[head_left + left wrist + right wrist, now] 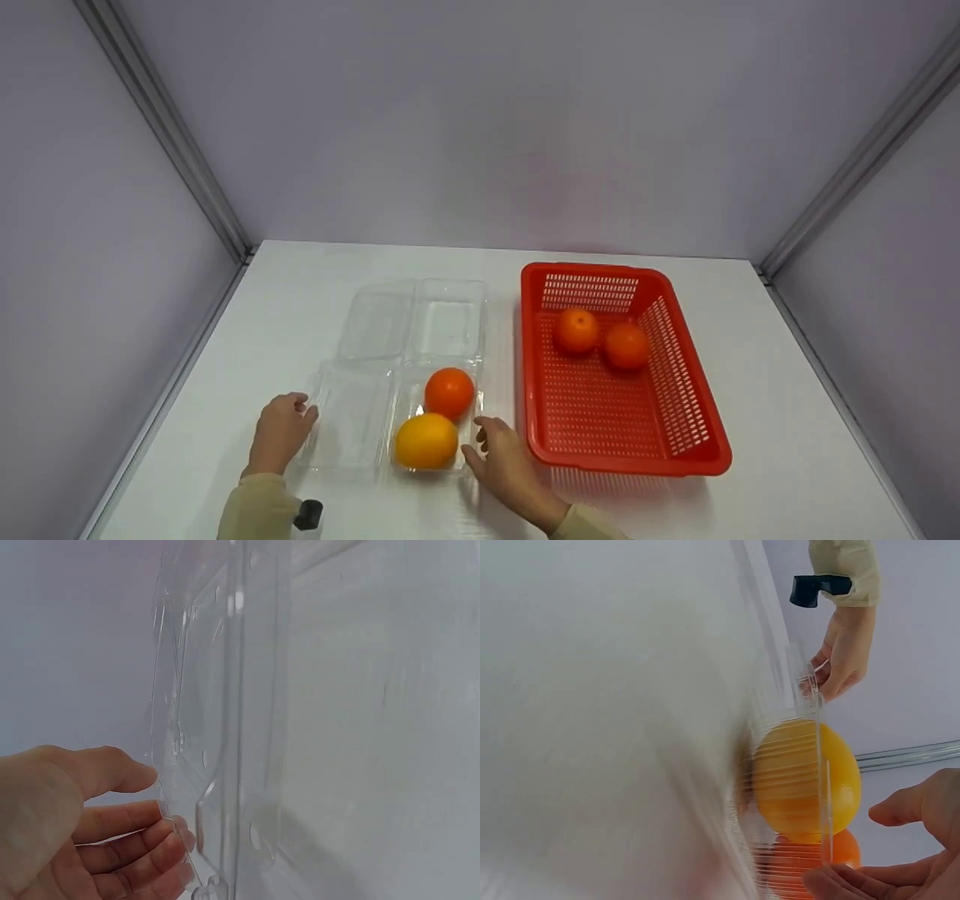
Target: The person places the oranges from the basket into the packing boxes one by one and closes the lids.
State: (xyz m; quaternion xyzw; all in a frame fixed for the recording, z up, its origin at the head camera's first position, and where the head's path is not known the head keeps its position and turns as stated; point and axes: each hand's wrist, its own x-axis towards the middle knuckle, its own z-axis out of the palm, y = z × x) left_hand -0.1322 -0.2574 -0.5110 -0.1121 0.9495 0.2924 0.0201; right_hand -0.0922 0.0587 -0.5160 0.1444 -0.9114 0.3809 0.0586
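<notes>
I see right hand [508,463] wide beside yellow-orange round fruit [426,441] and red-orange round fruit [449,393] in clear plastic box [409,386] on white counter [757,375], left hand [281,427] loosely bent at transparent lid [349,420], fingertips [175,846] showing through it in left wrist view, not head view.

No readable text, label, brand, number or sign appears in the head view or either wrist view

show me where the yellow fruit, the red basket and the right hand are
Yellow fruit [426,442]: head view, middle of its upward-facing side
Red basket [596,421]: head view, bare part of its slotted floor
Right hand [507,463]: head view, back of the hand
</notes>
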